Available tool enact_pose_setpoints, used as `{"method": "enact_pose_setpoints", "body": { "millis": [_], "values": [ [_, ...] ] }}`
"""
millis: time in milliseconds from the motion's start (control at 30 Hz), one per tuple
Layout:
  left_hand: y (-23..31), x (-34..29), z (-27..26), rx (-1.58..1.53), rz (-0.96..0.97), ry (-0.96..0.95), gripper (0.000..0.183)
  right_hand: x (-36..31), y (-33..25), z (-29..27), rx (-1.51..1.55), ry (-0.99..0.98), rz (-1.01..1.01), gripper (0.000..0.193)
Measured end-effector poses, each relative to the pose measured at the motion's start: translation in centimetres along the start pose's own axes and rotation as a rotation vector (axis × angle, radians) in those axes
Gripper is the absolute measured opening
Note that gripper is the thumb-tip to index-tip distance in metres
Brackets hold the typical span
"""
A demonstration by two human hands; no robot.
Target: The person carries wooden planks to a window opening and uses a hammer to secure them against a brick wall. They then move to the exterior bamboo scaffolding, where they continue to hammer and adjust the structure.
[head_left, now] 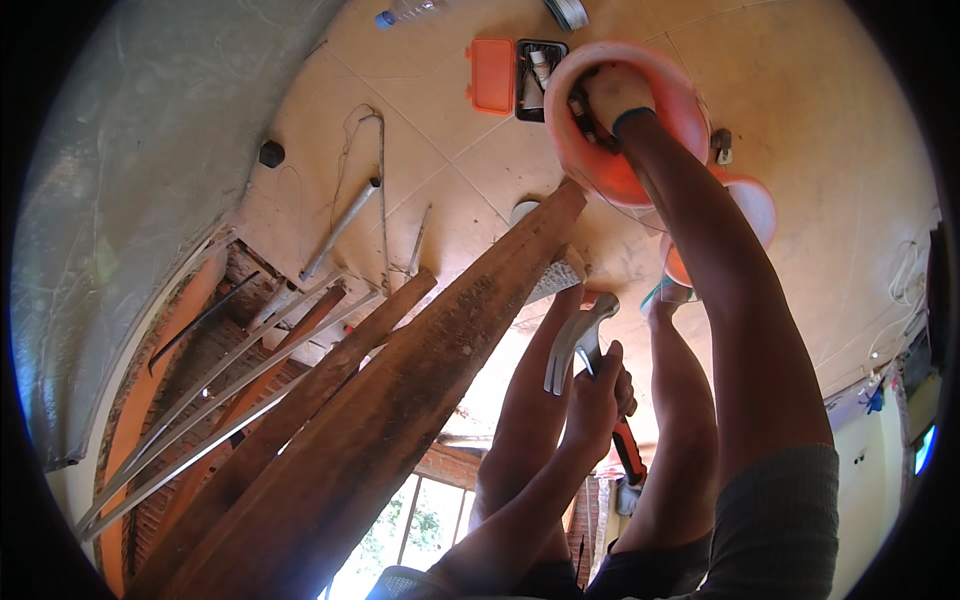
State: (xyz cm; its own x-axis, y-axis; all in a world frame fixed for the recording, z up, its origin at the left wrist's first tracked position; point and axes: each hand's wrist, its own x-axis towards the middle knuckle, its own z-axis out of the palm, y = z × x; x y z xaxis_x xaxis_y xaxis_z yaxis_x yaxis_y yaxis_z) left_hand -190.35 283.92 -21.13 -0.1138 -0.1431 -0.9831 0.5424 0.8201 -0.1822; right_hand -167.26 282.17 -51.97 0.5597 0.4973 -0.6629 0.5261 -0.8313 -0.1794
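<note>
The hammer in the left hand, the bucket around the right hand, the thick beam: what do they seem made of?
Hammer: head likely smooth metal, by its grey shine; orange-and-black handle perhaps rubber or plastic, by its colouring. Bucket: probably plastic, by its smooth orange wall. Beam: seemingly unpainted wood, by its brown, dark-stained surface.
</note>
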Motion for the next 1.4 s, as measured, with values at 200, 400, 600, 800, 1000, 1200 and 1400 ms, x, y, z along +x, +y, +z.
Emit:
{"method": "enact_pose_setpoints", "body": {
  "millis": [200,400,600,800,1000,1200,1400],
  "values": [
    [-0.1,0.0,-0.5,-0.019,0.018,-0.02,0.049,-0.1,-0.6,-0.3,0.043,-0.149,0.061,0.025],
    [-0.8,0.0,-0.7,-0.027,0.04,-0.019,0.047,-0.6,1.4,0.4,0.076,-0.22,0.012,0.029],
    [-2.1,0.4,-0.8,-0.039,0.034,0.003,0.045,-3.2,4.4,-1.1,0.423,-0.261,-0.022,0.03],
    [-2.9,0.7,-1.1,-0.046,0.077,-0.038,0.046,-8.5,5.9,-3.5,1.027,-0.264,-0.103,0.018],
    [-4.2,0.9,-0.7,-0.032,0.125,-0.028,0.05,-11.1,6.0,-3.8,1.457,-0.326,0.074,0.019],
    [-5.5,0.8,-0.5,-0.034,0.153,-0.074,0.05,-12.5,6.2,-2.4,1.254,-0.099,-0.01,0.019],
    [-6.2,1.0,-0.2,-0.037,0.117,-0.052,0.051,-12.7,4.8,-1.0,0.786,0.104,-0.083,0.033]
  ]
}}
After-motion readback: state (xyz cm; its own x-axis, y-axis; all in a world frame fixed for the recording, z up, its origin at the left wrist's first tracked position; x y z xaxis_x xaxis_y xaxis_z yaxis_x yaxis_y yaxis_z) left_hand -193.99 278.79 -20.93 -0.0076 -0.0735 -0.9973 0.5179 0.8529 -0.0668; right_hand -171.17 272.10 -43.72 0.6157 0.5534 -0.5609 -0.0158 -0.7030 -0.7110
